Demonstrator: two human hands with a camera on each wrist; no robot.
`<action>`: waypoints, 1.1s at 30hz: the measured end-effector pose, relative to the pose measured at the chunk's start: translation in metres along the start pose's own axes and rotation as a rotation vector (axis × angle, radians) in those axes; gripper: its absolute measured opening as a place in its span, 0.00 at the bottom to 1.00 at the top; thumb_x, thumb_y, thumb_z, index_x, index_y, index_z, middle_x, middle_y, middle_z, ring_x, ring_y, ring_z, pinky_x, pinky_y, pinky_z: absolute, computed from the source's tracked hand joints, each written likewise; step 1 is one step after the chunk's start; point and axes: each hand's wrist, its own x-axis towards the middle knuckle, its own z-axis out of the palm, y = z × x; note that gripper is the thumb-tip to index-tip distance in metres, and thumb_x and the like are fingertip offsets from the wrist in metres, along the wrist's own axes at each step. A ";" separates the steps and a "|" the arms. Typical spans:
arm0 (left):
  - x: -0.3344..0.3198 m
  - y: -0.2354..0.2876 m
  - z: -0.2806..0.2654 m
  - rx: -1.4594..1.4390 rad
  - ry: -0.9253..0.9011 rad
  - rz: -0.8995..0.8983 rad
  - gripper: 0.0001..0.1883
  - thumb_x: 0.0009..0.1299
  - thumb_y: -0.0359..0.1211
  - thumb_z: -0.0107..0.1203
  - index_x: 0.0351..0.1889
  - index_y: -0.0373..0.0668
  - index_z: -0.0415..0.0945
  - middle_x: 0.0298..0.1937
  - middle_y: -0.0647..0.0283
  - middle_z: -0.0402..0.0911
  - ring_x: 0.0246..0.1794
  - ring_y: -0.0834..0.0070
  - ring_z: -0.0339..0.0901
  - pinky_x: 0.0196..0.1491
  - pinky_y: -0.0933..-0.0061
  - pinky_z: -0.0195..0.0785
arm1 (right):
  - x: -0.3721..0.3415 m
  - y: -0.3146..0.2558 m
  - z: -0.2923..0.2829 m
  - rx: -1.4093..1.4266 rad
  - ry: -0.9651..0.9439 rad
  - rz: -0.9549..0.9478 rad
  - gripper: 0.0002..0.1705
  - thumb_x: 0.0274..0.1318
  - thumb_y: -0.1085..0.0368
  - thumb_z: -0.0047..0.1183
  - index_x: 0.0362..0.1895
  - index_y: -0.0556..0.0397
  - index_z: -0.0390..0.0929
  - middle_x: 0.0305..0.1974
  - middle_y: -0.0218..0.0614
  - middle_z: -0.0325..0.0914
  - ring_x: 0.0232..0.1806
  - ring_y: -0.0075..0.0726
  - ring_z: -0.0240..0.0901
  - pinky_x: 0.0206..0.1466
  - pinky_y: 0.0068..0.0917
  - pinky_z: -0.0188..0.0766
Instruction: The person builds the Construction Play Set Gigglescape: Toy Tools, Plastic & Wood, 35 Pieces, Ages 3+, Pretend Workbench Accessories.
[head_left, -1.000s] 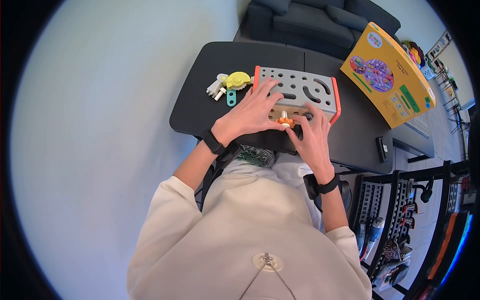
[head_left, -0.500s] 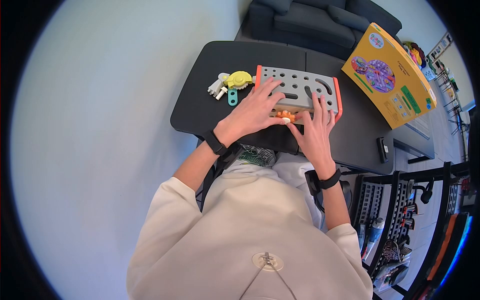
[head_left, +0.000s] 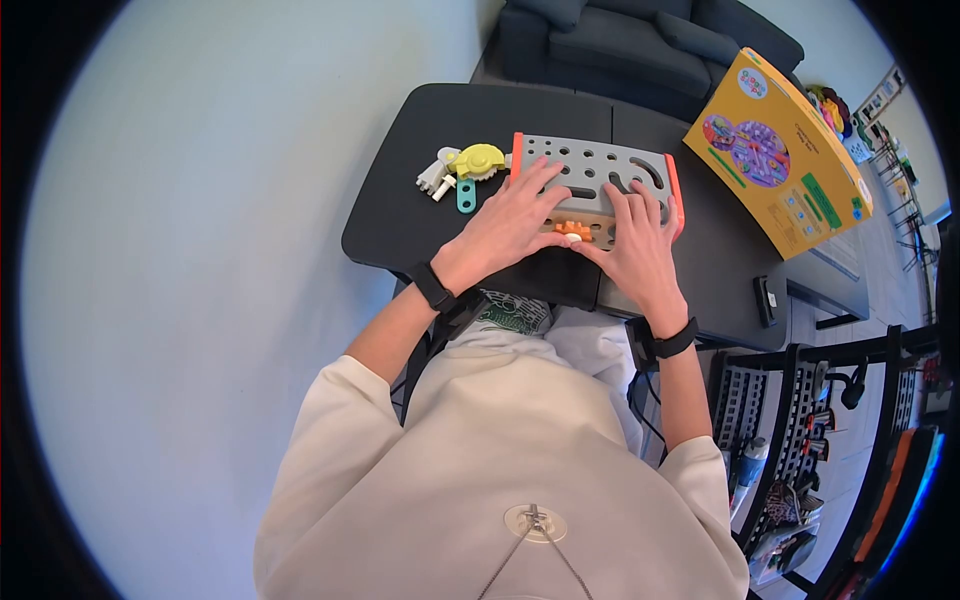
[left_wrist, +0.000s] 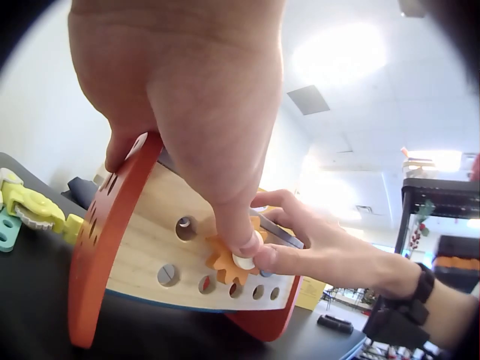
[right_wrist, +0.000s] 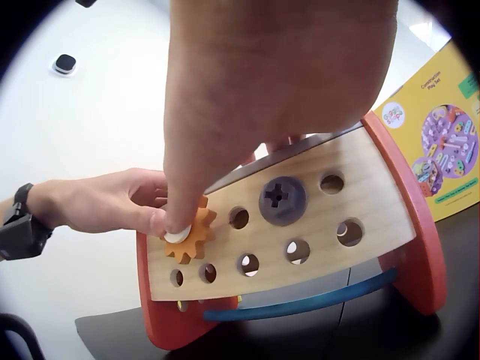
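Head view shows a wooden toy workbench (right_wrist: 320,217) on the black tabletop (head_left: 395,235), close to its near edge. An orange gear (right_wrist: 199,237) sits at the workbench's near side, a white bolt head (right_wrist: 178,238) at its middle; whether it lies flush is hard to tell. Neither hand is clenched: the thumbs of the left hand (head_left: 512,220) and right hand (head_left: 642,252) press at the bolt head, other fingers resting on the perforated gray top. A dark cross-slotted screw (right_wrist: 283,201) fills a hole right of the gear. Toward the tabletop's left edge lie a yellow toy saw (head_left: 478,160) and teal strip (head_left: 466,197); a yellow box (head_left: 775,160) stands by its right edge.
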 end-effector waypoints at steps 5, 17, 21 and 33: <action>0.000 0.000 0.003 -0.004 0.023 -0.011 0.29 0.71 0.47 0.69 0.62 0.38 0.76 0.80 0.49 0.65 0.83 0.47 0.60 0.74 0.50 0.70 | 0.003 0.003 0.003 0.019 -0.017 0.010 0.51 0.51 0.36 0.74 0.74 0.46 0.72 0.60 0.41 0.78 0.77 0.50 0.63 0.80 0.66 0.47; 0.003 -0.005 0.005 -0.035 0.085 0.001 0.27 0.72 0.42 0.70 0.63 0.38 0.77 0.79 0.47 0.68 0.81 0.47 0.63 0.75 0.52 0.69 | 0.007 -0.001 0.011 -0.003 0.039 0.046 0.50 0.49 0.37 0.76 0.71 0.47 0.76 0.56 0.43 0.79 0.73 0.48 0.66 0.77 0.62 0.52; -0.003 -0.012 -0.003 -0.279 0.130 -0.069 0.21 0.76 0.37 0.66 0.63 0.41 0.78 0.78 0.49 0.70 0.76 0.49 0.71 0.73 0.56 0.72 | 0.006 0.000 0.015 -0.015 0.059 0.034 0.50 0.51 0.36 0.75 0.72 0.48 0.74 0.58 0.44 0.78 0.74 0.50 0.65 0.77 0.64 0.50; -0.084 -0.108 0.046 0.198 0.228 -0.645 0.14 0.77 0.33 0.59 0.57 0.38 0.76 0.52 0.51 0.77 0.52 0.49 0.84 0.53 0.49 0.79 | 0.003 -0.003 0.015 -0.041 0.035 0.034 0.51 0.55 0.35 0.72 0.74 0.50 0.72 0.60 0.46 0.75 0.75 0.51 0.63 0.78 0.66 0.47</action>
